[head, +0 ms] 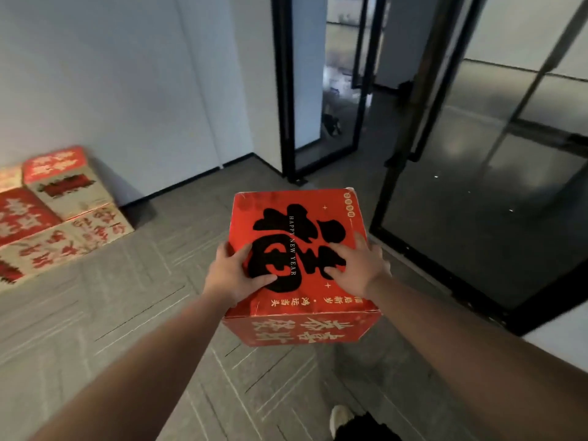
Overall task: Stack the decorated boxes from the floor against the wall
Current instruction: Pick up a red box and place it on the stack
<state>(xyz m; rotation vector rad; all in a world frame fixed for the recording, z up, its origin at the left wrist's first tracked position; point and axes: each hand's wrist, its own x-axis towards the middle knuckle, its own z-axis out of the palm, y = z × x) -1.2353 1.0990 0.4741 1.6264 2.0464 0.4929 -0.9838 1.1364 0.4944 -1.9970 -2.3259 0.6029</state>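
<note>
1. Here, my left hand [234,275] and right hand [356,265] grip a red cardboard box with a black character [299,249] from both sides, thumbs curled over its top, above the grey carpet floor [127,313].
2. Far left, a stack of red-and-beige decorated boxes [60,205] stands against the white wall [111,90].

White wall [127,74], grey carpet floor [133,313], black-framed glass doors [496,186].

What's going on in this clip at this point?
A person is carrying a red cardboard box with a large black character above the grey carpet floor, gripping it from both sides with the left hand and right hand, thumbs and fingers on its top. A pile of red and beige decorated boxes already sits against the white wall at the left. Glass doors with black frames stand ahead.
</note>
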